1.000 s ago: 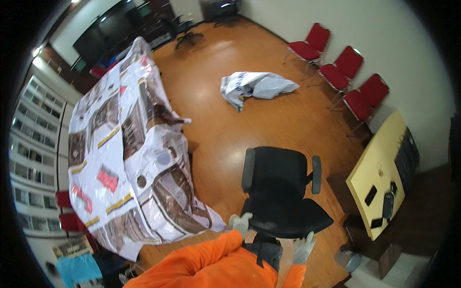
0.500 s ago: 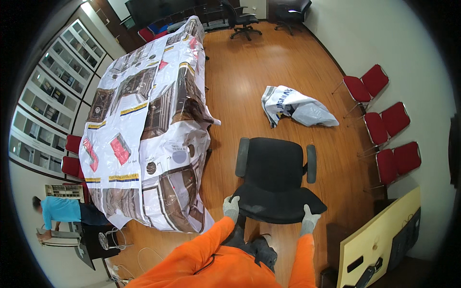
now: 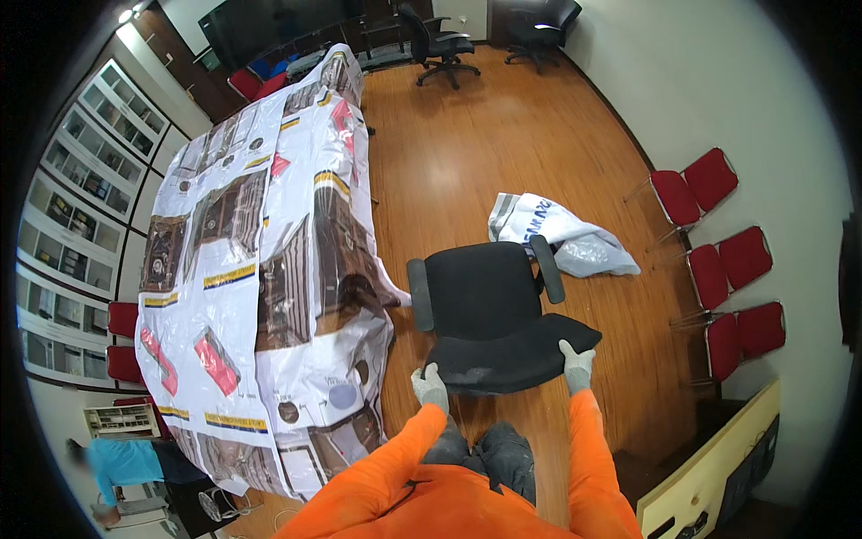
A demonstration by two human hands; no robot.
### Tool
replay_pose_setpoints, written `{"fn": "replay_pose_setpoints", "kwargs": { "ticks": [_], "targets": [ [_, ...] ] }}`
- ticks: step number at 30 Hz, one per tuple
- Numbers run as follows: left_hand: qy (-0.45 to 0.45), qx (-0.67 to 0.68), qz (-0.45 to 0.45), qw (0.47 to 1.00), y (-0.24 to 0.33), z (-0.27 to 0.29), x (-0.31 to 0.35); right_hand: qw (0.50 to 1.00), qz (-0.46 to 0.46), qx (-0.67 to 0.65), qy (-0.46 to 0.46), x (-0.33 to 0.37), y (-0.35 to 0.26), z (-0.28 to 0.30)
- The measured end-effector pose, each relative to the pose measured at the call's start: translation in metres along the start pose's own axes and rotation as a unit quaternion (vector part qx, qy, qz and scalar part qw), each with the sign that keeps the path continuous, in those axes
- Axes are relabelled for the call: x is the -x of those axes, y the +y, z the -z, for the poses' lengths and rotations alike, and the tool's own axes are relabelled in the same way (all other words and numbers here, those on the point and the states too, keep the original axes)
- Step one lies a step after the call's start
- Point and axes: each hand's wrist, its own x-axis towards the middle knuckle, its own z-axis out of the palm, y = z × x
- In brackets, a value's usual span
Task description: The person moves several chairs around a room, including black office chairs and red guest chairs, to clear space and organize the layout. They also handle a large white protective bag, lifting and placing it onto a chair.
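Note:
A black office chair (image 3: 485,292) with two armrests stands in front of me on the wooden floor. My left hand (image 3: 430,388), in a light grey glove, grips the left end of its top cushioned edge nearest me. On the opposite end of that same edge, my right hand (image 3: 577,366) is closed, gloved alike. The chair's base and wheels are hidden beneath it. Just past the chair, a crumpled white and grey plastic sheet (image 3: 584,235) lies on the floor, partly covered by the right armrest.
A long table under a printed banner sheet (image 3: 224,314) runs along my left. Red chairs (image 3: 709,184) line the right wall, with a leaning wooden board (image 3: 718,476) nearer me. Black office chairs (image 3: 440,45) stand at the back. A person in blue (image 3: 135,463) bends at lower left.
I have moved forward along the floor with the chair, which has turned slightly. It is now closer to the plastic sheet. Both hands keep their hold.

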Motion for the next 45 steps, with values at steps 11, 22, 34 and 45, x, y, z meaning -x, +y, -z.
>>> {"fn": "replay_pose_setpoints", "kwargs": {
  "ticks": [11,22,34,45],
  "targets": [
    [-0.04,-0.011,-0.03,0.999,0.221,-0.165,-0.209,0.999,0.038,-0.032,-0.003,-0.106,-0.25,-0.123],
    [-0.11,-0.017,-0.067,0.992,0.403,-0.381,-0.323,0.992,0.058,-0.079,0.078,-0.252,-0.456,-0.181],
    [-0.225,-0.144,-0.091,0.959,0.596,-0.622,-0.426,0.96,-0.102,-0.151,0.214,-0.403,-0.636,-0.224],
    [-0.33,-0.203,-0.15,0.91,0.78,-0.836,-0.474,0.927,-0.185,-0.183,0.27,-0.543,-0.755,-0.265]
  ]
}}
